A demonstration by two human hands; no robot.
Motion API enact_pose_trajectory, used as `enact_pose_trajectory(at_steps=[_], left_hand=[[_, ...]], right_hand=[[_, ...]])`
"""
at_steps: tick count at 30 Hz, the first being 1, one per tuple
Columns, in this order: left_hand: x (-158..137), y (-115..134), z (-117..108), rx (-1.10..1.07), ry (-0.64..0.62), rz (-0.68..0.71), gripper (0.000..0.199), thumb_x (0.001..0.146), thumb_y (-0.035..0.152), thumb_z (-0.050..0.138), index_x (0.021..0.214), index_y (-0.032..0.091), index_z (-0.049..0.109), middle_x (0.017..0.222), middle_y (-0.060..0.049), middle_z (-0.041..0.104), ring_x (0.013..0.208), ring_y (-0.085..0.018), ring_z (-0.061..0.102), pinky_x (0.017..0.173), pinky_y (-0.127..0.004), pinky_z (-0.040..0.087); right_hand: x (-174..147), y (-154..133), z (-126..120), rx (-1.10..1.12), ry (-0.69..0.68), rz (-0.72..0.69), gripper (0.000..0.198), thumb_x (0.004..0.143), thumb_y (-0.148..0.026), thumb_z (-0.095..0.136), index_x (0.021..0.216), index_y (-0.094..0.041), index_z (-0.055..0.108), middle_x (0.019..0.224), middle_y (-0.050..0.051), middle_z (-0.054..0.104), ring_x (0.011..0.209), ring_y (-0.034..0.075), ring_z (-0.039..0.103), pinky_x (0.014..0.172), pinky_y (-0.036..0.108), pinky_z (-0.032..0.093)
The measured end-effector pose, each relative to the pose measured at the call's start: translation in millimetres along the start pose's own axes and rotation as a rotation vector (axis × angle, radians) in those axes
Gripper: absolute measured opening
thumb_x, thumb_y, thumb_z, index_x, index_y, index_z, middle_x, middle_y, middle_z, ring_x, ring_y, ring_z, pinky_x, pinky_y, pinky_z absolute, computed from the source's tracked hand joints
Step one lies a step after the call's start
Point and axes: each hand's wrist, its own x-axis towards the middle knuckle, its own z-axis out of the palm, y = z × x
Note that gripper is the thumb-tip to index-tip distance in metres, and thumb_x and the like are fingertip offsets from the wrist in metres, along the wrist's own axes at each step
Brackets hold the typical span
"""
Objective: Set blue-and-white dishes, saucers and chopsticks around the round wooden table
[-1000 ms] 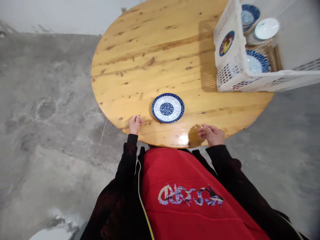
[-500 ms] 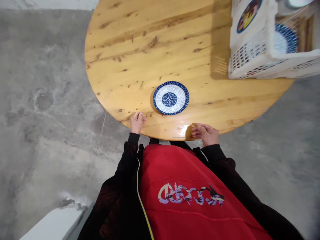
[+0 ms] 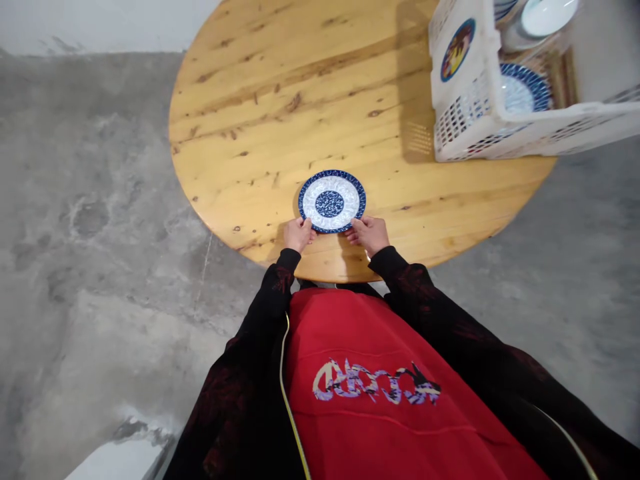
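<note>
A round plate (image 3: 330, 203) with a blue rim, white band and blue patterned centre is at the near side of the wooden table (image 3: 240, 180). My left hand (image 3: 299, 234) pinches its lower left rim, thumb on top and fingers beneath the edge. On the lower right rim, my right hand (image 3: 369, 234) grips in the same way. Whether the plate rests on the wood or is slightly raised, I cannot tell.
A white plastic basket (image 3: 510, 130) stands on the table's right side. In it are a blue-rimmed plate (image 3: 525, 90), a white bowl-like dish (image 3: 547, 15) and brown sticks (image 3: 564, 77). Grey concrete floor (image 3: 100, 200) surrounds the round table.
Both hands have moved inward and forward from the table's near edge and taken hold of the plate's rim. The view has shifted slightly, with the basket now further left in it.
</note>
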Motion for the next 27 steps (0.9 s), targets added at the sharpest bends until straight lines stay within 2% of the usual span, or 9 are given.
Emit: enact_pose_trajectory(at_steps=[6,10,17,23,27], left_hand=[[-7.3,-4.0,-1.2,-0.003,0.009,-0.006,0.031,0.093,0.024,0.057,0.062,0.019,0.056,0.058,-0.003,0.067,0.047,-0.013,0.060,0.048,-0.022,0.047],[-10.0,-4.0,-2.9,0.008,0.015,0.000,0.031,0.092,0.027,0.060,0.062,0.018,0.056,0.059,-0.004,0.068,0.047,-0.013,0.060,0.048,-0.021,0.047],[-7.8,-8.5,-14.7,-0.047,-0.073,-0.025,0.037,0.094,0.039,0.060,0.065,0.018,0.054,0.058,-0.002,0.065,0.044,-0.010,0.057,0.043,-0.017,0.041],[-7.7,-5.1,-39.4,-0.190,0.083,-0.053,0.031,0.097,0.039,0.050,0.075,0.017,0.056,0.059,0.000,0.063,0.044,-0.008,0.054,0.046,-0.017,0.040],[-17.8,-4.0,-60.2,-0.190,0.211,-0.015,0.034,0.093,0.048,0.050,0.076,0.019,0.056,0.061,0.000,0.063,0.046,-0.009,0.054,0.045,-0.020,0.040]], right_hand=[[-3.9,7.0,-1.2,-0.018,0.003,-0.001,0.023,0.081,-0.016,0.068,0.060,-0.016,0.058,0.050,0.003,0.063,0.038,0.011,0.056,0.035,0.016,0.044],[-4.7,11.0,-2.0,-0.014,-0.006,-0.018,0.024,0.081,-0.020,0.070,0.061,-0.016,0.058,0.052,0.003,0.064,0.039,0.011,0.056,0.037,0.016,0.045],[-8.8,13.5,-7.4,-0.012,-0.008,0.002,0.034,0.089,-0.037,0.070,0.065,-0.017,0.058,0.055,0.003,0.065,0.039,0.010,0.055,0.035,0.016,0.042],[-26.1,23.5,-30.1,0.105,0.022,0.049,0.037,0.088,-0.050,0.072,0.077,-0.016,0.062,0.059,0.003,0.066,0.043,0.011,0.058,0.040,0.018,0.049],[-42.0,34.4,-48.6,0.158,0.089,0.077,0.036,0.082,-0.050,0.074,0.078,-0.016,0.063,0.059,0.003,0.067,0.043,0.011,0.057,0.039,0.019,0.047]])
